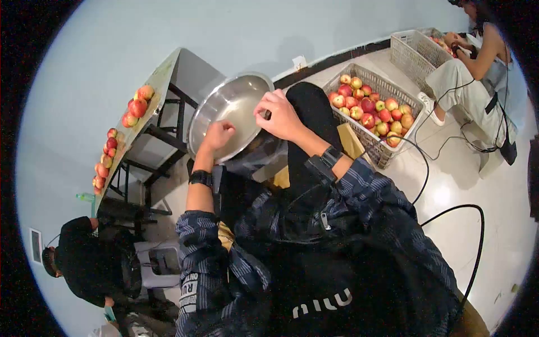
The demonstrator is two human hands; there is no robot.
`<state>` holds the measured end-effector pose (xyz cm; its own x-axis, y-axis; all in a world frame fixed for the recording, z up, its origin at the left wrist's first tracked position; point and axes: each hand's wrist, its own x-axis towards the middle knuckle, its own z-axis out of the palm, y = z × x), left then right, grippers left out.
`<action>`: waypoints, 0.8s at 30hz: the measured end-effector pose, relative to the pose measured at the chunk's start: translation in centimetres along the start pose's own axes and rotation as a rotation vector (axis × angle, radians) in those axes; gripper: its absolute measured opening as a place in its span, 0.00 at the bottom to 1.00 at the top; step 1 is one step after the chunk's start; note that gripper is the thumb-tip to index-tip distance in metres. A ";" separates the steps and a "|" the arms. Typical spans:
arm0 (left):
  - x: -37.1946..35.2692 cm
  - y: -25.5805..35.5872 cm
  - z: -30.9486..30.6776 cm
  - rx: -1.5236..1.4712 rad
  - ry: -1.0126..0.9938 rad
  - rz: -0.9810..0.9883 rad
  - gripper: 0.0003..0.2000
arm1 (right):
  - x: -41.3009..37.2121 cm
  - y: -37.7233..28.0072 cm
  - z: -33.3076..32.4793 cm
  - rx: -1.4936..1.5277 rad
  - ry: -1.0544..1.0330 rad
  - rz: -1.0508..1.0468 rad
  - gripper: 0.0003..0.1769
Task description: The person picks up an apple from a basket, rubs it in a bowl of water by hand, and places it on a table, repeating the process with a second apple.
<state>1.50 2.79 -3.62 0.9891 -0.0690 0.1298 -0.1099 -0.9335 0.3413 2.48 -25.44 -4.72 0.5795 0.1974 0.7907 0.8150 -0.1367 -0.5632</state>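
Steel-walled, the bowl (233, 106) sits just left of the apple crate (401, 98). We see the right hand (281, 115) clamped on its rim and the left hand (218, 135) curled closed against its inner wall.

Left hand (218, 135) fisted in steel bowl (233, 104): grip contents hidden. Bowl's lower rim lost behind right hand (281, 115). 2nd crate (412, 50), upper right: fruit mostly blocked by seated person (477, 84), whose head the top edge cuts. Also lower-left person (84, 264) clipped by lens rim.

Steel bowl (236, 104) blocking ahead, apple crate (387, 155) close right, table (165, 70) with apples left, open floor (449, 168) past the crate
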 end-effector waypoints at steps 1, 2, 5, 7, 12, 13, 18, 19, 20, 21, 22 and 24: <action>-0.1 0.3 -0.1 0.007 -0.032 -0.048 0.11 | -0.2 0.0 0.3 -0.022 0.029 -0.025 0.04; -0.3 0.6 0.2 0.011 -0.067 -0.100 0.11 | -0.5 0.1 0.6 -0.044 0.053 -0.049 0.04; 0.4 -0.7 0.5 0.033 -0.178 -0.094 0.14 | -0.5 0.3 0.3 -0.048 0.017 -0.051 0.03; 0.3 -0.8 0.3 0.053 -0.184 -0.084 0.15 | -0.7 0.4 0.2 -0.037 0.017 -0.062 0.04; 1.0 -1.5 -0.4 -0.011 -0.220 -0.092 0.18 | 3.7 -1.1 -3.8 -0.300 -0.497 0.065 0.12; 0.2 -1.0 -0.1 -0.004 -0.257 -0.116 0.18 | 5.2 0.6 -4.8 -0.189 -0.597 0.164 0.19; 0.7 -1.6 0.5 0.054 -0.336 -0.038 0.20 | 7.7 8.4 -14.2 -0.294 -0.464 0.131 0.27; 0.3 -0.7 0.2 0.088 -0.343 -0.014 0.21 | 6.1 11.6 -16.5 -0.263 -0.393 0.151 0.27; 0.0 -0.2 -0.1 0.122 -0.344 0.009 0.21 | 3.7 13.3 -19.5 -0.164 -0.368 0.238 0.27; 0.0 -0.5 0.0 0.096 -0.345 0.020 0.21 | 0.9 16.9 -22.7 -0.131 -0.345 0.305 0.26; 0.1 -1.4 0.4 0.070 -0.342 0.030 0.22 | -2.7 20.5 -25.9 -0.135 -0.340 0.793 0.27; 0.7 -2.0 0.1 0.045 -0.335 0.036 0.22 | -13.6 28.6 -30.9 -0.129 -0.028 0.638 0.23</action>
<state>2.41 4.62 -4.34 0.9628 -0.2066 -0.1744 -0.1480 -0.9426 0.2993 17.98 -62.02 -24.11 0.9509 0.0640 0.3028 0.3055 -0.3508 -0.8852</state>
